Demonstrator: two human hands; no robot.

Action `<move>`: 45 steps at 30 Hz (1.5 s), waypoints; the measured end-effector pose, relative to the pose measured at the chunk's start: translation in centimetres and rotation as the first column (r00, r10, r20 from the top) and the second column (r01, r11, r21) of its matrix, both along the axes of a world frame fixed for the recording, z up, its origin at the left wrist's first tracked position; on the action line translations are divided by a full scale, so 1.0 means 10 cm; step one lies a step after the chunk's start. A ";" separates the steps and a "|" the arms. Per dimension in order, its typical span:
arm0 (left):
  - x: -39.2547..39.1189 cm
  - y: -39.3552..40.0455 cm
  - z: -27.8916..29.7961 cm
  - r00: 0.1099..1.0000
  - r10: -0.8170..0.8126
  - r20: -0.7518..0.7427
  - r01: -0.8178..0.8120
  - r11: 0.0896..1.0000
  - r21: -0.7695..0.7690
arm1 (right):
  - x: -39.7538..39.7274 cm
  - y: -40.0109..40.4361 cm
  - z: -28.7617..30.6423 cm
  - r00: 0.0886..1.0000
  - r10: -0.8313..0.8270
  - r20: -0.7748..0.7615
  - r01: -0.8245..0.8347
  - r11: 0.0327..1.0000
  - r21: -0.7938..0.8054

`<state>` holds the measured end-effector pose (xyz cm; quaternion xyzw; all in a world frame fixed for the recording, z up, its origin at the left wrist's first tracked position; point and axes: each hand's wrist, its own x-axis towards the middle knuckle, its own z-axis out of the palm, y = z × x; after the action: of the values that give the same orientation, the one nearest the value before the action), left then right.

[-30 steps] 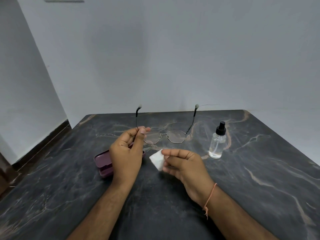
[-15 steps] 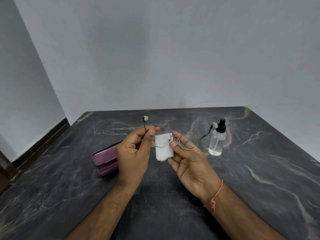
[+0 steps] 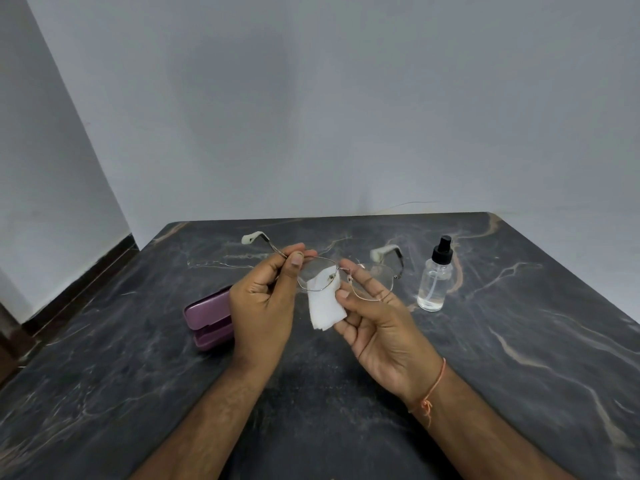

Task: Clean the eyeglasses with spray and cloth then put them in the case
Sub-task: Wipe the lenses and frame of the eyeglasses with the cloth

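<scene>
- Head view: wiping step; left hand (image 3: 263,303) pinched eyeglasses (image 3: 346,277) at temple hinge.
- Right hand (image 3: 377,317) clamped cloth (image 3: 325,306) against lens beside left thumb.
- Next probably needs rubbing the other lens.

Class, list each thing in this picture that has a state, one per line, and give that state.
eyeglasses: unfolded, held off the table
cloth: folded, against one lens
case: lid ajar
spray bottle: upright, partly filled
left hand: pinching the frame
right hand: holding the cloth

eyeglasses (image 3: 346,278) held, unfolded | cloth (image 3: 323,306) (white) behind lens | case (image 3: 209,322) open | spray (image 3: 433,277) upright
</scene>
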<state>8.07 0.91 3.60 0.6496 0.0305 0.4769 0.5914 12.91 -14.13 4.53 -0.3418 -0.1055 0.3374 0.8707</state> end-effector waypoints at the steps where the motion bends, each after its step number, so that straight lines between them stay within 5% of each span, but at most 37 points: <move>1: 0.00 0.01 0.00 1.000 0.003 -0.004 -0.003 1.000 -0.009 | 0.01 -0.01 0.00 1.000 -0.010 -0.011 0.010 1.000 0.025; 14: 0.00 0.00 -0.03 0.998 -0.041 -0.041 0.039 0.998 -0.044 | -0.03 0.01 0.01 0.999 0.027 0.047 -0.025 0.999 -0.036; 22: 0.04 0.01 -0.04 0.997 -0.055 -0.054 0.054 0.998 -0.020 | 0.04 -0.01 0.02 0.999 -0.050 -0.006 0.050 0.997 0.056; 30: 0.06 0.02 -0.11 0.991 -0.083 -0.103 0.074 0.993 -0.089 | -0.01 0.03 0.00 0.997 0.032 0.070 -0.028 0.998 -0.056; 40: 0.03 0.05 -0.05 0.994 -0.048 -0.102 0.047 0.999 -0.012 | 0.05 -0.02 0.02 0.998 -0.061 0.031 0.060 0.998 0.031; 45: 0.04 0.03 -0.11 0.990 -0.054 -0.130 0.055 0.998 0.001 | 0.04 0.00 -0.01 0.998 -0.023 0.063 0.027 0.998 -0.056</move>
<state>8.43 1.20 2.50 0.6810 0.0501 0.4174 0.5996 13.29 -14.11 4.44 -0.3782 -0.1187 0.3184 0.8611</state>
